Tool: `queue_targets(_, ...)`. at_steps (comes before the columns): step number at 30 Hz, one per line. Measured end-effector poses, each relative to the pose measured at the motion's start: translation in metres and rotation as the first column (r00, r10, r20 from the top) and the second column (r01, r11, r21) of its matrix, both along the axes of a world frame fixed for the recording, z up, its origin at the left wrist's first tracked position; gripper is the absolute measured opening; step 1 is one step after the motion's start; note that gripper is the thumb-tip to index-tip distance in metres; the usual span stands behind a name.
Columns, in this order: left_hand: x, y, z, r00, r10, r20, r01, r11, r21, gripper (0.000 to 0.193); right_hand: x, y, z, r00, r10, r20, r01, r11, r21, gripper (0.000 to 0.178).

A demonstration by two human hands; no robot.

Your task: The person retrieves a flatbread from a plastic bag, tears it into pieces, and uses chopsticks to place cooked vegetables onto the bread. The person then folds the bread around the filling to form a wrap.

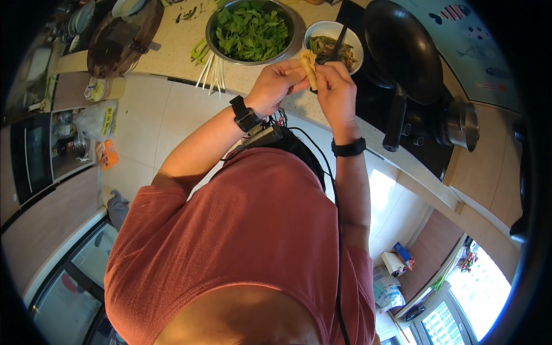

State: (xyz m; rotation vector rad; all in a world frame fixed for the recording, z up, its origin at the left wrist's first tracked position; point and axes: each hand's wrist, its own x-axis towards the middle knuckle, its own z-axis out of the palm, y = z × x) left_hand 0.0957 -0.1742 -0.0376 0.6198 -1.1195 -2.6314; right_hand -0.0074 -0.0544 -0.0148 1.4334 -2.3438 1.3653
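A long yellow piece of food (309, 68), rolled-looking with a ragged upper end, is held between my two hands just in front of the counter edge. My left hand (277, 83) closes on its left side with thumb and fingers. On the other side my right hand (336, 86) grips it, fingers bent. Right behind them stands a white bowl (357, 43) of cooked green and brown food, with a dark utensil (340, 41) leaning in it. A steel bowl (292, 29) heaped with leafy greens (250, 31) sits behind my left hand.
White-and-green stalks (213, 72) overhang the counter edge. At right, a black wok (402, 49) on the dark cooktop points its handle (395, 123) toward me, beside a steel pot (462, 125). A cleaver (123, 34) lies on a round board (150, 23) at left. A black cable hangs along my body.
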Motion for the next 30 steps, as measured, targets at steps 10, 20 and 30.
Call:
queue_targets(10,0.002,-0.005,0.004,1.0,0.022,0.003,-0.022,1.0,-0.011,0.03,0.007,0.006,0.016,0.988,0.082,0.134,-0.088,0.995,0.044,0.024)
queue_targets(20,0.003,-0.003,0.029,0.98,-0.062,-0.191,0.06,0.998,-0.018,0.026,-0.002,0.013,0.036,0.632,0.19,0.751,-0.033,0.975,-0.22,0.021)
queue_targets(30,0.012,-0.006,0.094,0.85,-0.167,-0.499,-0.004,0.946,-0.324,0.032,0.002,0.03,0.127,0.199,0.466,0.862,-0.116,0.885,-0.451,0.018)
